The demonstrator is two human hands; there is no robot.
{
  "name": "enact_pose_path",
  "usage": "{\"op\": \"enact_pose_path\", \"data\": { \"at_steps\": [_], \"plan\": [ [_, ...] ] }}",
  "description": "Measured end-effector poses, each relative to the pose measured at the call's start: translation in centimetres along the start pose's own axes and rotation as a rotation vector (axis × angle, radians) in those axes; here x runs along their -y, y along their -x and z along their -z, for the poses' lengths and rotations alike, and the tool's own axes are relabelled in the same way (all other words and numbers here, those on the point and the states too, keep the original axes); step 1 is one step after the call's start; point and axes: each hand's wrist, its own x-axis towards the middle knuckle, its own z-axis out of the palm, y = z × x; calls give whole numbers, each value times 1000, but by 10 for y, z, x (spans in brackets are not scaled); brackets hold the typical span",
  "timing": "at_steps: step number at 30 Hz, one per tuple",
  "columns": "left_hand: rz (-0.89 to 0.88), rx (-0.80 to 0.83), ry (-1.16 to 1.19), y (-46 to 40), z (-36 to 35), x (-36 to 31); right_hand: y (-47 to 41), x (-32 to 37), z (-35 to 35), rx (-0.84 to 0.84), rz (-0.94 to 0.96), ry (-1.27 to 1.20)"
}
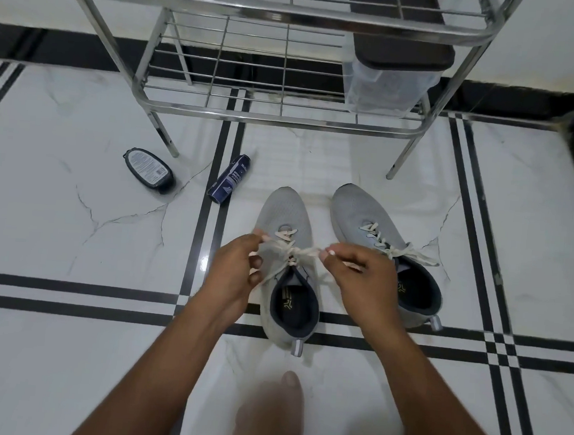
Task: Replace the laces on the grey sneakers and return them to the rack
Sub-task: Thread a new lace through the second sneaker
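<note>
We have the left shoe (pixel 286 272) on the floor (pixel 62 354) before the rack (pixel 280 17). Left hand (pixel 231 274) and right hand (pixel 360 274) each grip a lace (pixel 305 251) end; we should pull evenly outward, snugging the knot centrally.

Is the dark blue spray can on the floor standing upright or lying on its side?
Lying on its side. The spray can rests lengthwise on the white floor tile, left of the sneakers, with its label facing up.

Left hand (pixel 237 268) and right hand (pixel 360 274), fingers pinched, forearms outstretched.
</note>
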Motion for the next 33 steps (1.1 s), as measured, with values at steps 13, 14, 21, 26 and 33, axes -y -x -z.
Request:
{"op": "enact_pose_path", "data": {
  "at_steps": [13,14,21,26,33],
  "plan": [
    [-128,-157,-369,-33,26,20,6,-27,-8,-83,-573,-406],
    [-99,-178,-326,-36,25,22,6,-28,-10,-86,-575,-397],
    [-371,-1,-581,-11,23,40,23,-30,-13,67,-359,-221],
    [-571,-133,-834,-20,50,32,16,-34,0,-44,-256,9],
    [-640,-42,-1029,10,46,42,32,-9,15,-142,298,371]
  ]
}}
